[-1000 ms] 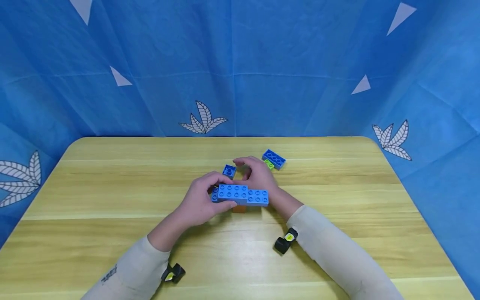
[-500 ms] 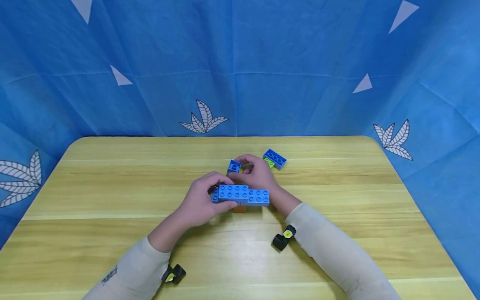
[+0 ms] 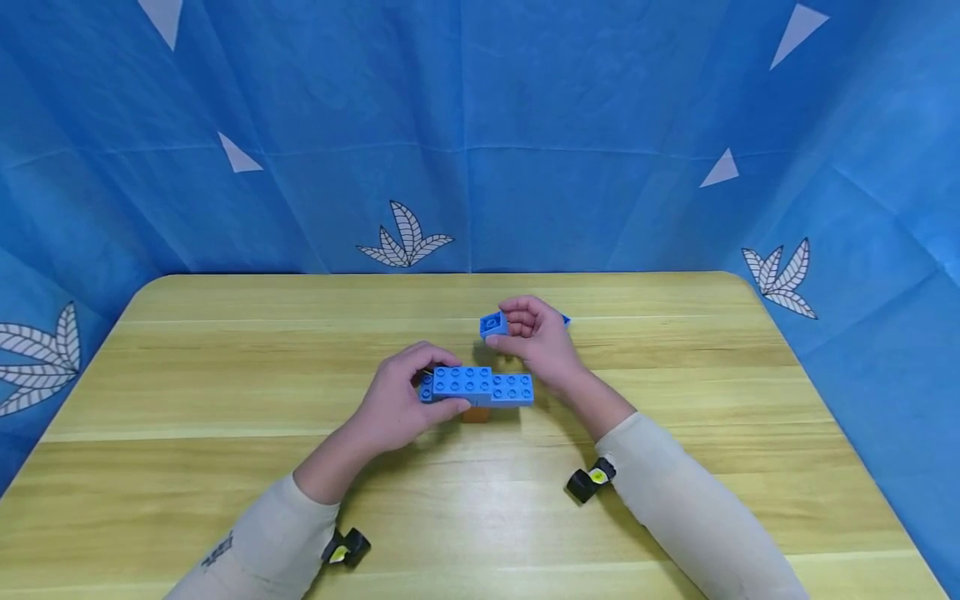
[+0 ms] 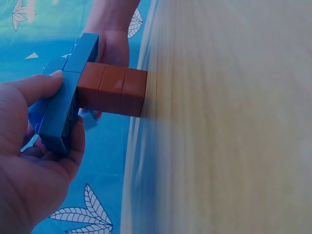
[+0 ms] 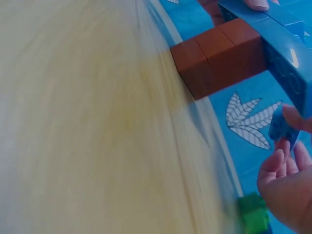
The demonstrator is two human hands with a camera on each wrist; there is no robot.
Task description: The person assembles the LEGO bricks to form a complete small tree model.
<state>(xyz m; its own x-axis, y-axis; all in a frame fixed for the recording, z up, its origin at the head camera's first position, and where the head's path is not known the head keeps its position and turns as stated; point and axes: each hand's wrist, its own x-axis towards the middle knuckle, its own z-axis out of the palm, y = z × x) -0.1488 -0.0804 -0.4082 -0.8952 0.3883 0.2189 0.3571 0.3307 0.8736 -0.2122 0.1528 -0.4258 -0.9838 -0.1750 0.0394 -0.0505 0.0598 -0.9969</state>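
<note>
My left hand (image 3: pixel 393 404) grips the left part of a structure of blue toy bricks (image 3: pixel 462 382), thumb in front and fingers behind. The long blue bricks lie crosswise, studs up, on a column of stacked brown-orange bricks (image 4: pixel 112 88) that stands on the table. Behind the structure and to its right, my right hand (image 3: pixel 551 348) pinches a small square blue brick (image 3: pixel 492 324) between thumb and fingers. That brick is tilted, its hollow underside showing in the head view. In the right wrist view, the small brick (image 5: pixel 283 126) appears below the long blue bricks.
A blue brick (image 3: pixel 566 320) lies on the table (image 3: pixel 712 375), mostly hidden behind my right hand. Beside it, a green brick (image 5: pixel 254 214) shows in the right wrist view. A blue patterned cloth (image 3: pixel 465 167) hangs behind the table.
My right hand has taken hold of the small blue brick and moved it to the right and back, tilting it. My left hand keeps its grip on the structure, which stays in place.
</note>
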